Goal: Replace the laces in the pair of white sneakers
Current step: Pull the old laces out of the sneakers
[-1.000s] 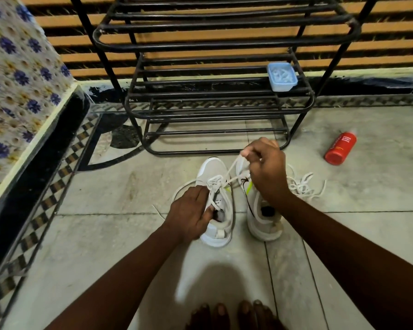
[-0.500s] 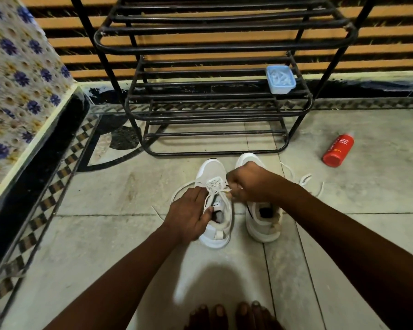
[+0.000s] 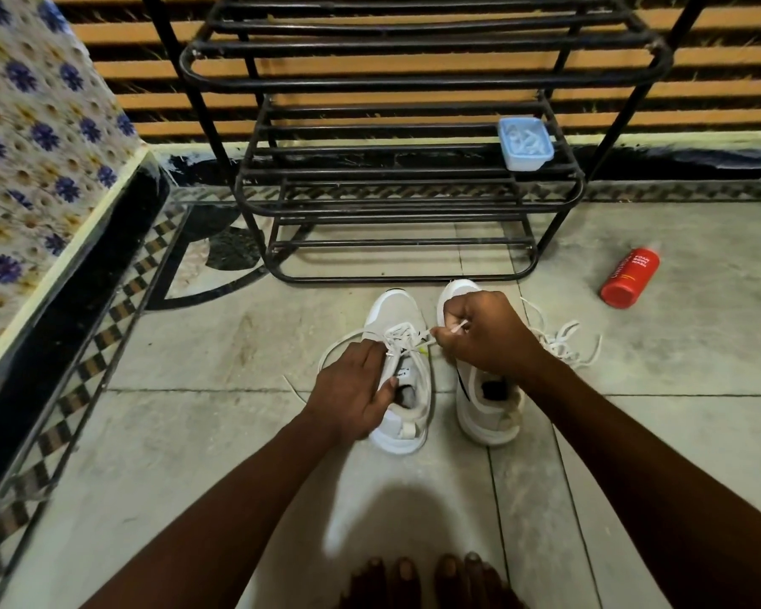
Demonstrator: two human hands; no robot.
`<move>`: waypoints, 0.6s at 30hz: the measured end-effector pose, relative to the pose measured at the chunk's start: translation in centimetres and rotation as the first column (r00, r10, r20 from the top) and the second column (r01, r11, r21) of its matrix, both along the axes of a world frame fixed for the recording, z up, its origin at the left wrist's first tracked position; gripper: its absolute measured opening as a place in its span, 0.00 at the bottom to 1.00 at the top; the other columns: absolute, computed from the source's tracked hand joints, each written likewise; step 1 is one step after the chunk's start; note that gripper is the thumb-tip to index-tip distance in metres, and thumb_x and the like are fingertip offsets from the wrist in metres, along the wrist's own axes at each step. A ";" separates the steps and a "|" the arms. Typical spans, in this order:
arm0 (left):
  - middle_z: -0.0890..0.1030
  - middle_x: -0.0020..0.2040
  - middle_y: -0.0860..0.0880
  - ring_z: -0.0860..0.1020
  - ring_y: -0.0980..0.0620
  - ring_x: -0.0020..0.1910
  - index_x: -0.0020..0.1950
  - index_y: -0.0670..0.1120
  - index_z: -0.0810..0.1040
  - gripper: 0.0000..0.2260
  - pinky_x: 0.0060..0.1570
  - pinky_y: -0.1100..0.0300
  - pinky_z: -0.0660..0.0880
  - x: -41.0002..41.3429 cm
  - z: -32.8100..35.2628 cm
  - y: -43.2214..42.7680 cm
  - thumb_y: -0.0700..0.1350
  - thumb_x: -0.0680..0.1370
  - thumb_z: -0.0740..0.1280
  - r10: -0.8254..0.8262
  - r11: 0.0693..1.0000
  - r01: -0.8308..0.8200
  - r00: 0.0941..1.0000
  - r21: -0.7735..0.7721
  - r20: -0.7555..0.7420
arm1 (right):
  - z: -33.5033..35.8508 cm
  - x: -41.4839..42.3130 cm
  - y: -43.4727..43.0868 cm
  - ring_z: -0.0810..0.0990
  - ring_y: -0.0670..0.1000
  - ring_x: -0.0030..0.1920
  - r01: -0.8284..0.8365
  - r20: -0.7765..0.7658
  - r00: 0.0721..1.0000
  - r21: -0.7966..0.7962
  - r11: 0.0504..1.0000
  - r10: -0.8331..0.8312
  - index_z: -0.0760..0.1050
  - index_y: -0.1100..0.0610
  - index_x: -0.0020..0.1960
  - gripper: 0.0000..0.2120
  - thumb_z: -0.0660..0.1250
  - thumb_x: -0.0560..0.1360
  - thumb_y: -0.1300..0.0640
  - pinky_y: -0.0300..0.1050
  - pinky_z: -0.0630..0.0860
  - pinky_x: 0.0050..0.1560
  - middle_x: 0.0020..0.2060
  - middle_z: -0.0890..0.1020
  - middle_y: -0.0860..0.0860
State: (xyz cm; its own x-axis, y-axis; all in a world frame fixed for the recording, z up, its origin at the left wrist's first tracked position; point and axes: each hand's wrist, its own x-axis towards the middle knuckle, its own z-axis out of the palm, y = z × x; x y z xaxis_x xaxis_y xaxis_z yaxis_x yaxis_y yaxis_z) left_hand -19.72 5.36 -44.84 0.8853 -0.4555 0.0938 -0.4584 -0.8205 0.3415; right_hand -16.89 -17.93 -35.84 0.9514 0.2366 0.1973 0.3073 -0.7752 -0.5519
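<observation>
White sneakers (image 3: 486,417) stand side by side on the floor (image 3: 220,432) before the shoe rack (image 3: 414,276). Head view: the right hand (image 3: 488,336), lifted high a second ago, has dropped and pinches the lace (image 3: 403,334) tip beside the left shoe (image 3: 396,312). The left hand (image 3: 352,389) still grips that shoe's collar. Threading looks partway done. A loose lace heap (image 3: 561,345) and a red bottle (image 3: 630,278) lie to the right, blocking nothing.
</observation>
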 end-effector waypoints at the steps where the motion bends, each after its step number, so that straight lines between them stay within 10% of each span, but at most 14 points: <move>1: 0.74 0.62 0.49 0.73 0.47 0.59 0.67 0.46 0.71 0.19 0.45 0.50 0.76 0.0 0.1 0.0 0.56 0.82 0.60 0.003 1.000 -0.003 1.000 0.004 -0.003 | -0.1 -0.2 0.1 0.74 0.54 0.31 0.012 -0.004 1.000 0.030 0.999 -0.012 0.71 0.60 0.28 0.16 0.76 0.67 0.62 0.44 0.66 0.35 0.24 0.76 0.55; 8: 0.74 0.61 0.49 0.73 0.46 0.59 0.66 0.46 0.72 0.16 0.47 0.48 0.76 0.0 0.3 -0.4 0.53 0.83 0.59 0.018 1.000 -0.017 0.999 0.026 -0.033 | -0.5 -1.8 0.9 0.76 0.54 0.31 -0.022 -0.029 0.999 0.183 0.983 0.028 0.72 0.59 0.28 0.14 0.74 0.67 0.67 0.45 0.70 0.35 0.26 0.77 0.54; 18: 0.77 0.57 0.52 0.74 0.49 0.58 0.62 0.50 0.75 0.15 0.44 0.50 0.76 0.4 0.3 -0.5 0.55 0.85 0.54 0.055 0.997 -0.054 0.998 0.056 -0.010 | -0.1 -3.3 2.1 0.68 0.57 0.30 -0.427 -0.171 0.897 -0.100 0.899 0.407 0.68 0.60 0.27 0.08 0.65 0.63 0.64 0.46 0.62 0.36 0.25 0.71 0.57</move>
